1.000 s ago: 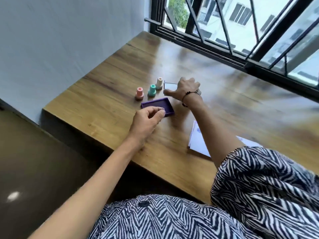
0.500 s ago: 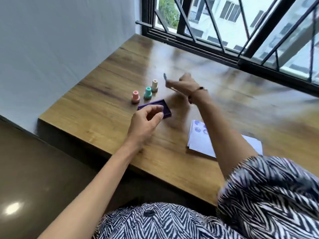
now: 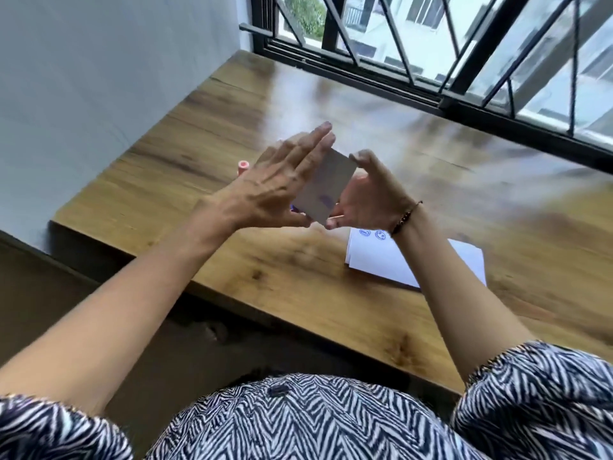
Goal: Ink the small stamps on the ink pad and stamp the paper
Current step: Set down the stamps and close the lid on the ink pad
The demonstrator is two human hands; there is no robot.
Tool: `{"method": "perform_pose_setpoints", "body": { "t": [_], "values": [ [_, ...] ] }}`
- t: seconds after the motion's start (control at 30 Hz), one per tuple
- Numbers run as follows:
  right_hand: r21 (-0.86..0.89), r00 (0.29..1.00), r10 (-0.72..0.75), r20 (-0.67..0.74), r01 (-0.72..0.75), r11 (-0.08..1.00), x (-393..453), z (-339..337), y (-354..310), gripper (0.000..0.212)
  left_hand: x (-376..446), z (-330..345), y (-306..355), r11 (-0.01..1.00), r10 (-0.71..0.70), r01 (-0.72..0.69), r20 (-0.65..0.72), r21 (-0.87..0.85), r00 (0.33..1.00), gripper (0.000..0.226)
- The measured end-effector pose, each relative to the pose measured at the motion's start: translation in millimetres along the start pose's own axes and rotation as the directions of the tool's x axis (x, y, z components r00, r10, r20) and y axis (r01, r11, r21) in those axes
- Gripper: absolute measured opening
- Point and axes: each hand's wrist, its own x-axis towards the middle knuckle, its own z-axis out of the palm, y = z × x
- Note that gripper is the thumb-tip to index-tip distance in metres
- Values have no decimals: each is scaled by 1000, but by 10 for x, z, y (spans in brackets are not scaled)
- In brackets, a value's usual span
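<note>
Head view: your left hand (image 3: 275, 190) and right hand (image 3: 368, 197) pinch the ink pad lid (image 3: 323, 187) by its edges. Set it aside, clear of the paper (image 3: 381, 260) below your right grip.

We take this for a room in a flat or home, set well above the street: a wooden worktop (image 3: 205, 151) runs along a plain pale wall (image 3: 99, 78) to a window (image 3: 414, 38) with black metal bars, and through it we see a white residential block (image 3: 381, 24) and a tree (image 3: 305, 11).
</note>
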Motion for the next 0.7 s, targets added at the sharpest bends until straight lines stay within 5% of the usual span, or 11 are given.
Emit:
{"method": "perform_pose_setpoints", "body": {
  "t": [0.2, 0.37, 0.47, 0.53, 0.6, 0.7],
  "values": [
    [-73, 998, -55, -5, 54, 996, 30, 38, 73, 62, 62, 0, -3, 992, 120, -125, 144, 29, 982, 101],
    [-304, 952, -58, -302, -39, 952, -39, 104, 10, 72, 47, 8, 51, 998, 36, -42, 123, 41, 992, 114],
    [-683, 813, -251, -525, -227, 695, -37, 213, -14, 77, 39, -12, -3, 992, -37, 16, 170, 123, 985, 116],
    [-846, 787, -380, -485, -312, 433, 16, 327, 15, 89, 52, -19, -31, 988, -53, 24, 186, 153, 981, 114],
    [-884, 777, -422, -468, -409, 228, 60, 462, 48, 98, 67, -38, -60, 983, -47, 9, 205, 184, 978, 113],
    [-844, 726, -469, -503, -530, 84, 95, 615, 43, 101, 65, -123, -91, 981, -66, 21, 228, 194, 972, 111]
  ]
}}
